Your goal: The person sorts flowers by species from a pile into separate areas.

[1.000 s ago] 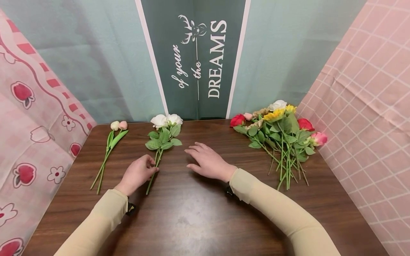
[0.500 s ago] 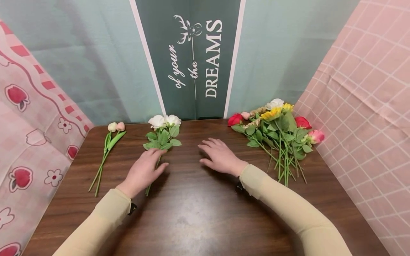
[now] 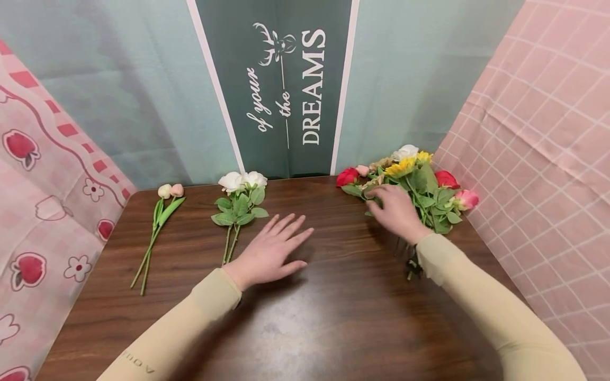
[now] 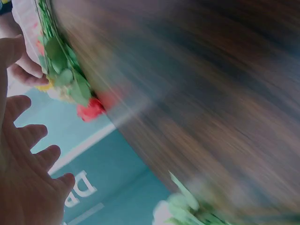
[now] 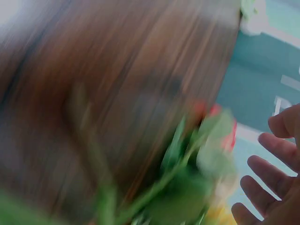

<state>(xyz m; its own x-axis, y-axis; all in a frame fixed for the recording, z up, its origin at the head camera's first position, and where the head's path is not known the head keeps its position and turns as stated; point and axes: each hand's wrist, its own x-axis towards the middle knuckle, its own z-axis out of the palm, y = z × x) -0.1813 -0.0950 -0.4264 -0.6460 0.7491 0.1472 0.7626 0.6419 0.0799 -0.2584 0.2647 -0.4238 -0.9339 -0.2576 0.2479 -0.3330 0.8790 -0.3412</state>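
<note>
1. Resting palm-down on the table [image 3: 305, 317], the left hand [image 3: 271, 251] lies near the table's middle with fingers straight and spread; it holds nothing.
2. Left hand position: just to the right of the white roses [image 3: 240, 203], whose stems lie close beside the wrist without visible contact.
3. The right hand [image 3: 395, 211] is placed on the mixed flower pile [image 3: 419, 185] at the far right of the table. Its fingers lie over the leaves and stems at the pile's left side; whether they are closed around a stem cannot be told from the head view.
4. The right wrist view is motion-blurred; it shows the fingers [image 5: 269, 171] apart and extended, with green stems and a red bloom beside them.
5. The left wrist view, also blurred, shows the left hand's fingers [image 4: 28, 136] spread, with the flower pile in the distance.
6. Flower pile contents: red roses, yellow sunflowers, a white bloom and pink blooms, heads toward the backdrop.
7. Two pink tulip buds [image 3: 162, 211] lie on their own at the far left of the table, well apart from both hands.
8. A green banner [image 3: 286, 84] reading "DREAMS" hangs behind the table.
</note>
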